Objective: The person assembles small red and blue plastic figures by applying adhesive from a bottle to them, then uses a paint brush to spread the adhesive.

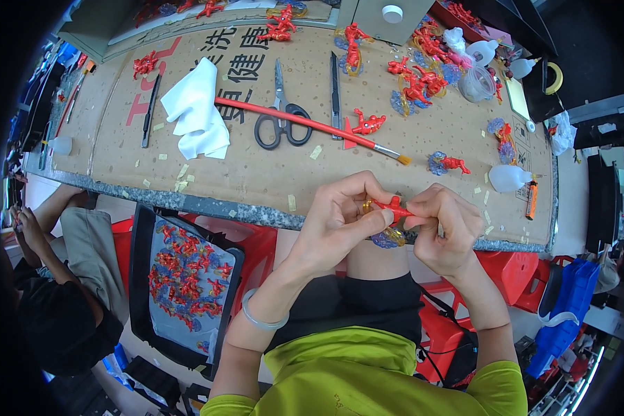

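A small red figurine (396,207) with a translucent purple-blue and yellow base (388,238) is held between my two hands, just over the table's near edge. My left hand (347,220) pinches it from the left with thumb and fingers. From the right, the fingertips of my right hand (442,223) close on its red part. Past my hands, another figurine (449,163) lies on the cardboard. A red-handled brush (305,123) stretches across the table, its bristles toward my hands, and near it are black-handled scissors (281,114) and a red figure piece (368,123).
Cardboard (256,177) covers the table. On it lie a white cloth (197,114), two cutter knives (335,93), more figurines (420,84) and a squeeze bottle (509,178). A black tray (234,267) full of figurines stands at my left, near a seated person (62,298).
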`<state>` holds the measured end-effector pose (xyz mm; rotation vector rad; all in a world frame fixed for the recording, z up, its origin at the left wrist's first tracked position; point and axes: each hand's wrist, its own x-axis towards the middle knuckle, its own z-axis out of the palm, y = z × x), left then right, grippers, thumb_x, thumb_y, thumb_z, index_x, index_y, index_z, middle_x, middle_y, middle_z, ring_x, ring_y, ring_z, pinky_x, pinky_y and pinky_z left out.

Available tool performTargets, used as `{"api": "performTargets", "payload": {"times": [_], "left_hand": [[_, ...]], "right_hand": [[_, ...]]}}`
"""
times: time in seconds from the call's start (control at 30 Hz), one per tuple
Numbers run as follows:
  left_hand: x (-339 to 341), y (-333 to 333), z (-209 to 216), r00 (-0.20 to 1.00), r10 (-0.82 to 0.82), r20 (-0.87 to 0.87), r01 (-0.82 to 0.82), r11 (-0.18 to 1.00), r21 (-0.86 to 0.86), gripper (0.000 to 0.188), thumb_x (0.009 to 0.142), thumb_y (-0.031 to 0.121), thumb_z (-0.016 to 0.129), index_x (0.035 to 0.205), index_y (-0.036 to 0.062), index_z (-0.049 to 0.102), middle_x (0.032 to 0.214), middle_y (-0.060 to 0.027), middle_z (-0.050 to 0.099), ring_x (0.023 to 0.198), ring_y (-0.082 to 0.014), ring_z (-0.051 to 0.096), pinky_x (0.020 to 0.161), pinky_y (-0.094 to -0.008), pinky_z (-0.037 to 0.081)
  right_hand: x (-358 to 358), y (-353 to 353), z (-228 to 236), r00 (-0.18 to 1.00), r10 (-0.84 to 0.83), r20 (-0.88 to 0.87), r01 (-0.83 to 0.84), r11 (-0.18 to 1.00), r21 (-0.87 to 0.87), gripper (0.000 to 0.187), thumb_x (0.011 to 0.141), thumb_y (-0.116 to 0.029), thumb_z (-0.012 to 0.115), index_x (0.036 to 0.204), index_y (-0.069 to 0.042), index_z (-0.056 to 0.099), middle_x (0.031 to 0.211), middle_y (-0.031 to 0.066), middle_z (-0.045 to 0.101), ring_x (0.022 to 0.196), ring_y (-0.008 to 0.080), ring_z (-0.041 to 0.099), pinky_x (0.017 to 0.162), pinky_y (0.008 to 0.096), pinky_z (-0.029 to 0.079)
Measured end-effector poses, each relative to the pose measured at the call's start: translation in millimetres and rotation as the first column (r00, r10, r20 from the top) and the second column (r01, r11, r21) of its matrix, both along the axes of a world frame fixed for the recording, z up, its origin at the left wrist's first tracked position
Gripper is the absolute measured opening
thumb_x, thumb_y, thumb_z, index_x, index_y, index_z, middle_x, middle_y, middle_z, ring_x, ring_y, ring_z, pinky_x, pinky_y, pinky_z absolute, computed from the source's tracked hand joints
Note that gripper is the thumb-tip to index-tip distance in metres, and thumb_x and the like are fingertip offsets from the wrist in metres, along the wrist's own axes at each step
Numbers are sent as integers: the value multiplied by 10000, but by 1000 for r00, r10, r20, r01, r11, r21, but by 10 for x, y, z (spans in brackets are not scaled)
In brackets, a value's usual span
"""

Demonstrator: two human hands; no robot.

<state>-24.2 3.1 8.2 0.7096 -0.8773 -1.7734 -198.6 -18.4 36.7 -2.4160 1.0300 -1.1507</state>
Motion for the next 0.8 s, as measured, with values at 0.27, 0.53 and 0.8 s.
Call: {"api": "performTargets", "payload": {"times": [0.27,0.53,0.8], "left_hand": [[-2,1,-20,1000,6,20,-6,1000,-6,76,834,-15,608,879,11,553,818,5,574,735,-18,518,654,-186,412],[21,-18,-11,999,-24,25,23,999,34,74,832,-17,609,865,14,550,814,12,565,738,-17,511,652,-184,412],[43,-14,-26,999,-31,-4,31,999,11,78,830,-28,604,878,6,552,847,0,572,768,-24,522,676,-192,431]], "right_hand": [[15,10,-26,1000,12,21,-12,1000,-2,270,489,177,595,704,29,525,602,121,551,526,267,564,472,309,448],[36,-11,-34,998,28,47,-28,1000,-10,258,524,159,643,713,24,532,616,122,558,531,262,566,469,304,443],[34,13,-59,999,18,40,-18,1000,-16,258,537,152,666,721,24,540,618,117,564,531,255,567,462,299,442]]}}
